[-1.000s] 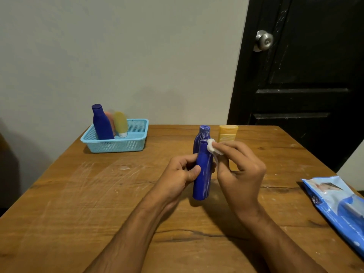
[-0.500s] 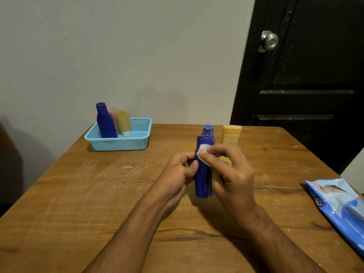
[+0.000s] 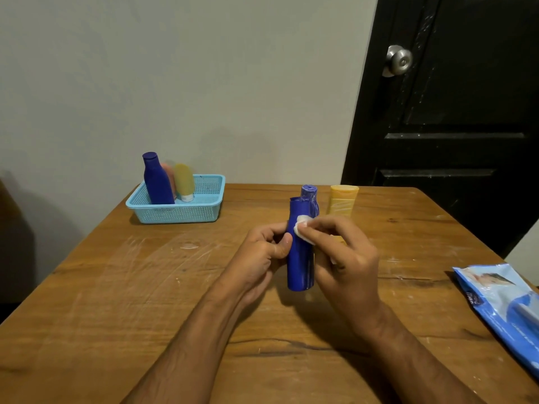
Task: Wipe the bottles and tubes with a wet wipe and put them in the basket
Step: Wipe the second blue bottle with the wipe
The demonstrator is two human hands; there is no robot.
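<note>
My left hand [image 3: 264, 255] grips a dark blue tube [image 3: 300, 260] held upright above the table's middle. My right hand [image 3: 344, 258] pinches a small folded white wet wipe [image 3: 303, 228] and presses it against the tube's upper part. Right behind the tube stand a blue bottle [image 3: 310, 199] and a yellow tube [image 3: 341, 201] on the table. The light blue basket [image 3: 178, 212] sits at the back left and holds a blue bottle [image 3: 156, 179], a pink tube [image 3: 169, 176] and a yellow-green tube [image 3: 184, 182].
A blue pack of wet wipes [image 3: 504, 310] lies at the table's right edge. The wooden table [image 3: 116, 287] stands against a grey wall, with a black door [image 3: 455, 112] at the back right.
The wipe in my right hand has slid from the tube's top right over to its upper front. My left hand keeps hold of the tube.
</note>
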